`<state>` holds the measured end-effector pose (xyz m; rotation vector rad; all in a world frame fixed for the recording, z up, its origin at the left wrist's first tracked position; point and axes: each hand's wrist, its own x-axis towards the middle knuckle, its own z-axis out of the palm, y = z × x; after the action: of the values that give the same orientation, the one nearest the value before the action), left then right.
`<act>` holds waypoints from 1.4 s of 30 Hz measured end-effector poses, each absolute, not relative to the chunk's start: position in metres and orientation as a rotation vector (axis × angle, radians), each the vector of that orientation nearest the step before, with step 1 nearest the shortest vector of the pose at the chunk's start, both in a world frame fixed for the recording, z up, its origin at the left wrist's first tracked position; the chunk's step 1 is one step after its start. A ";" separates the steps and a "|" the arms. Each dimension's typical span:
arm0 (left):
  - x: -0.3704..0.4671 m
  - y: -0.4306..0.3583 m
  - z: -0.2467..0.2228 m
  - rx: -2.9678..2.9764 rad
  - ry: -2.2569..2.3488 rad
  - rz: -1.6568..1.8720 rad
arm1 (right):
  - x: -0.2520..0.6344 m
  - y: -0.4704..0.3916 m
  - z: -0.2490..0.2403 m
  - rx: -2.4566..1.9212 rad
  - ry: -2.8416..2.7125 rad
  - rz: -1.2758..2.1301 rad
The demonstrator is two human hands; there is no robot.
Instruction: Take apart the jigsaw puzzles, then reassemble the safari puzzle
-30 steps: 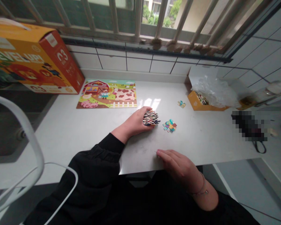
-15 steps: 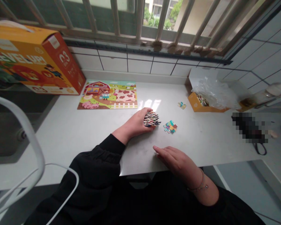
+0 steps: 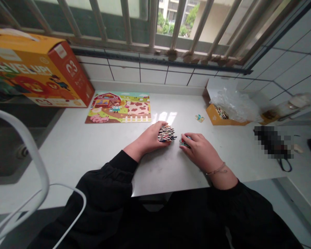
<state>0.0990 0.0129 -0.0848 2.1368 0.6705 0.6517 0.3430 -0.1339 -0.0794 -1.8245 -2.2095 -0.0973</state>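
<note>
My left hand (image 3: 153, 137) is wrapped round a thick stack of puzzle pieces (image 3: 166, 134), their edges facing right, at the middle of the counter. Just right of it, my right hand (image 3: 195, 147) has its thumb and fingers closed on a small pile of puzzle pieces (image 3: 184, 141) on the white surface. Most of that pile is hidden under the fingers. Farther back lies a small loose group of puzzle pieces (image 3: 199, 118). A farm picture (image 3: 119, 108) with a cow, a pig and a barn lies flat behind my left hand.
A large orange box (image 3: 41, 72) stands at the back left beside a sink (image 3: 12, 145). An open yellow box (image 3: 220, 119) with more pieces and clear plastic (image 3: 233, 103) is at the back right. A white curved tube (image 3: 38, 159) crosses the near left. Window bars rise behind the counter (image 3: 155, 173).
My right hand has moved forward from the counter's front edge to the small pile of puzzle pieces and closed on it. My left hand keeps its stack in about the same place.
</note>
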 end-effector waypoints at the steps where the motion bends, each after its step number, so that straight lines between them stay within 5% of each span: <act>1: 0.099 0.013 -0.085 2.143 0.667 0.652 | 0.347 -0.132 -0.077 -1.833 -2.202 -0.099; 14: 0.097 0.012 -0.080 2.145 0.694 0.610 | 0.455 -0.040 -0.090 -2.440 -1.769 -0.121; 29: 0.098 0.013 -0.084 2.161 0.693 0.632 | 0.385 -0.123 -0.081 -1.758 -1.906 0.096; 42: 0.098 0.011 -0.084 2.130 0.692 0.642 | 0.341 -0.136 -0.081 -1.955 -1.709 0.295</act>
<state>0.0980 0.0112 -0.0839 2.1300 0.6919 0.6417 0.3413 -0.1359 -0.0812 -1.9546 -1.7088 0.2955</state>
